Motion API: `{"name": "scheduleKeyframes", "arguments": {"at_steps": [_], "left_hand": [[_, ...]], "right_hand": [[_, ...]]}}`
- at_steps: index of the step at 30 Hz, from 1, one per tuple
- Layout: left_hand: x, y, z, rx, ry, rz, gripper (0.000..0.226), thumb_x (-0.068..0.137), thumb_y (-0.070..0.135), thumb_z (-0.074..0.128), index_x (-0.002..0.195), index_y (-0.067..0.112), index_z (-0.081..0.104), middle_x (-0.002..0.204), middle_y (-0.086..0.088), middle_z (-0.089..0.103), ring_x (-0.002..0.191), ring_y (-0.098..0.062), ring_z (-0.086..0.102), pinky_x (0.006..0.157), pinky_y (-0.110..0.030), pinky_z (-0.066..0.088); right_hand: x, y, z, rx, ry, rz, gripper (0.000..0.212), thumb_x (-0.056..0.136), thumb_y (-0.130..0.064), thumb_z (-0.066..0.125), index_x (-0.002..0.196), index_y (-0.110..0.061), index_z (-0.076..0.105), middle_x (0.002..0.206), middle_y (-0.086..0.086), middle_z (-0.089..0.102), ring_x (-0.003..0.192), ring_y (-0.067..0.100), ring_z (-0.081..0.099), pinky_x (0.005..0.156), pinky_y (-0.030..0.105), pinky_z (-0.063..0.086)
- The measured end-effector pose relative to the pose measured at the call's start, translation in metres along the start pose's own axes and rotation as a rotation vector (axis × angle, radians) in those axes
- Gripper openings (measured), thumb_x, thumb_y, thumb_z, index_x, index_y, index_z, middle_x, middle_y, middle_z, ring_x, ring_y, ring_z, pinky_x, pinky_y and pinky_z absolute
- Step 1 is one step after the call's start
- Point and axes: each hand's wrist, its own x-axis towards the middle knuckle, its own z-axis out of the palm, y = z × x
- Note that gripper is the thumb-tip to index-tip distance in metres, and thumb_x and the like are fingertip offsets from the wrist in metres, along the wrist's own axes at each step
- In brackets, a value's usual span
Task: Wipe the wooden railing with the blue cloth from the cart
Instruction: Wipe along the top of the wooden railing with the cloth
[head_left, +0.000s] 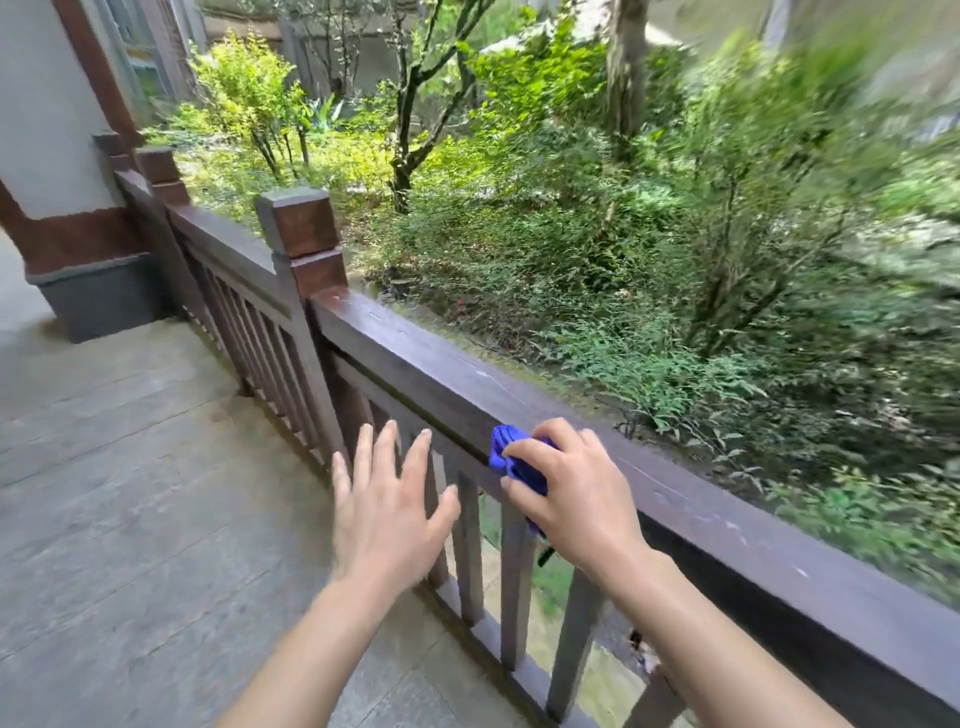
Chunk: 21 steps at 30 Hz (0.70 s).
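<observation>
A dark brown wooden railing (415, 358) runs diagonally from the upper left to the lower right, with square posts and vertical balusters. My right hand (576, 488) presses a bunched blue cloth (511, 457) onto the near side of the top rail; most of the cloth is hidden under the palm. My left hand (387, 499) hovers just left of it, in front of the balusters, fingers spread and holding nothing. No cart is in view.
A square post cap (298, 223) stands up the rail to the left. Grey stone paving (130, 467) covers the walkway on my side. A pillar base (98, 296) sits at far left. Dense green shrubs and trees (649, 234) fill the drop beyond the railing.
</observation>
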Motion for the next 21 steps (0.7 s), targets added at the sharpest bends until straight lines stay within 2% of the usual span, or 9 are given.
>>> {"name": "scheduleKeyframes", "arguments": {"at_steps": [4,12,16,21], "left_hand": [[0.031,0.019,0.015,-0.057,-0.004,0.24,0.072,0.087,0.055,0.035,0.144,0.016,0.054,0.153,-0.021,0.045,0.147,-0.042,0.033,0.118,-0.065,0.029],[0.07,0.072,0.045,-0.145,-0.105,0.67,0.068,0.088,0.053,0.037,0.139,0.013,0.059,0.149,-0.024,0.049,0.144,-0.045,0.038,0.114,-0.068,0.034],[0.084,0.105,0.061,-0.166,-0.134,0.801,0.069,0.088,0.053,0.035,0.138,0.014,0.06,0.148,-0.024,0.051,0.144,-0.045,0.039,0.115,-0.067,0.033],[0.108,0.139,0.081,-0.154,-0.168,0.876,0.071,0.089,0.056,0.03,0.139,0.016,0.059,0.147,-0.023,0.052,0.144,-0.042,0.039,0.118,-0.065,0.029]], "right_hand": [[-0.018,0.022,-0.012,-0.045,0.09,0.194,0.022,0.082,-0.049,0.059,0.1,-0.037,0.06,0.106,-0.01,0.053,0.088,0.021,0.046,0.066,0.034,0.046],[-0.079,0.045,-0.035,-0.197,0.255,0.584,0.019,0.082,-0.044,0.066,0.099,-0.037,0.061,0.104,-0.014,0.053,0.087,0.019,0.048,0.066,0.032,0.046],[-0.112,0.059,-0.054,-0.297,0.304,0.73,0.019,0.082,-0.042,0.067,0.099,-0.036,0.063,0.104,-0.011,0.056,0.087,0.022,0.048,0.067,0.032,0.045],[-0.145,0.09,-0.091,-0.414,0.362,0.856,0.02,0.081,-0.035,0.069,0.1,-0.029,0.067,0.103,-0.004,0.057,0.083,0.027,0.048,0.07,0.038,0.048]]}}
